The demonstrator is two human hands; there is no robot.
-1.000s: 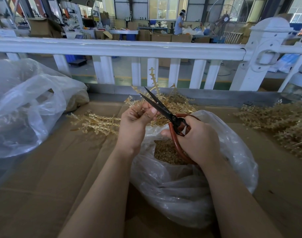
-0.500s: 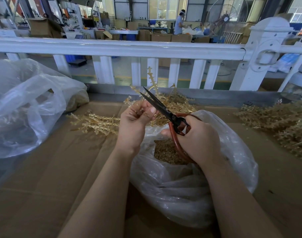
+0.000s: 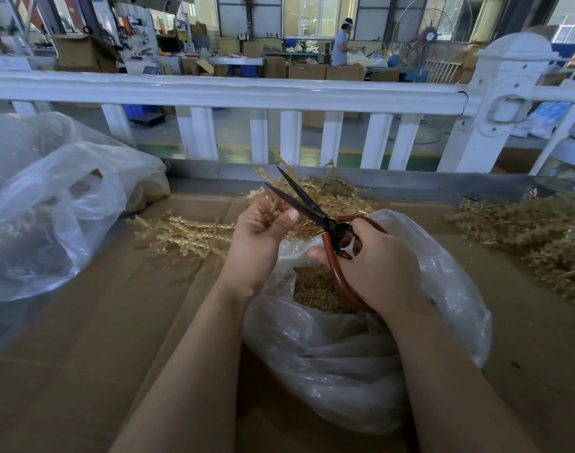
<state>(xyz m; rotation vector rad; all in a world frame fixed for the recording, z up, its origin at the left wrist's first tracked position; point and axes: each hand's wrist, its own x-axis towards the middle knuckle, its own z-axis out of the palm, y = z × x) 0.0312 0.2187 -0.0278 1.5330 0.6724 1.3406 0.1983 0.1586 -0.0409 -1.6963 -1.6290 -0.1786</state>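
- The left grip (image 3: pixel 260 237), at the centre of the frame, pinches a yellowish plastic sprue (image 3: pixel 270 200) between thumb and curled fingers.
- The right grip (image 3: pixel 379 266), just right of it, curls round the red handles of the scissors (image 3: pixel 312 209). The blades are parted just above the sprue.
- Both are above an open clear bag (image 3: pixel 361 354) of cut bits (image 3: pixel 315 289) on the cardboard surface (image 3: pixel 116 322).

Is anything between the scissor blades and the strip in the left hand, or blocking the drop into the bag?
Nothing visible. The open scissors sit beside the strip pinched by the left hand, whose thumb lies close to the lower blade. The bag gapes below, partly covered by the right hand.
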